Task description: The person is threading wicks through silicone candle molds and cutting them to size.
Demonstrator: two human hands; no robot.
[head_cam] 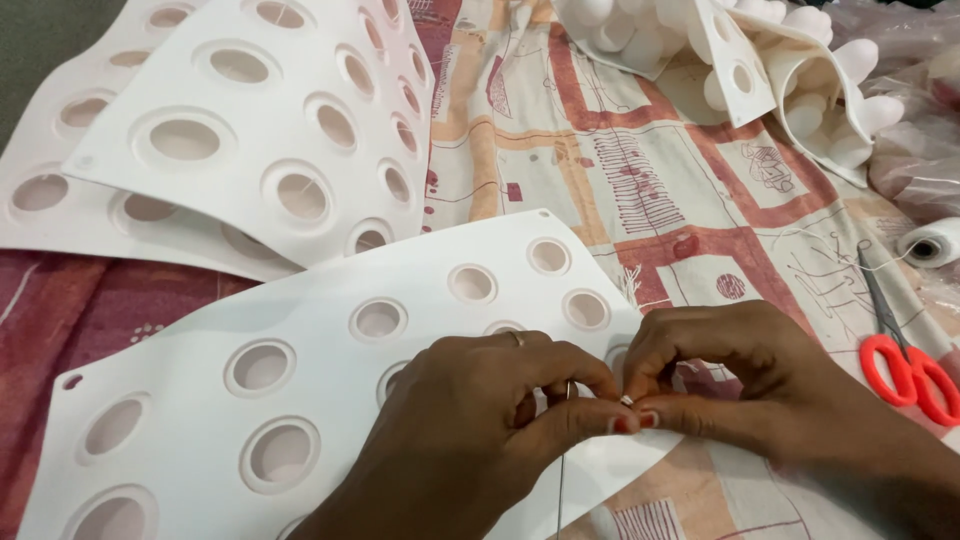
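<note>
Left hand: the left hand lies on the near sheet, grip pinched shut, thumb and forefinger tips pressed together on a thin needle.
Right hand: the right hand is just beside the left, fingertips touching it; grip curled shut on something small and pale at the fingertips, which I cannot make out. Whether it also holds the needle cannot be told.
Needle: upright between the two hands, at the right edge of the near sheet; a thin thread hangs down from it towards the near edge of the cloth.
Near sheet: white, flexible, with rows of round ringed holes; it lies flat on the patterned cloth, reaching from the near left corner to the hands.
Other sheets: two more holed sheets overlap at the far left corner, the top one curling up.
Far right: a folded sheet packed with white cocoon-like pieces.
Right edge: scissors with orange-red handles lie near the right hand, not touching; a spool of white thread lies beyond them.
</note>
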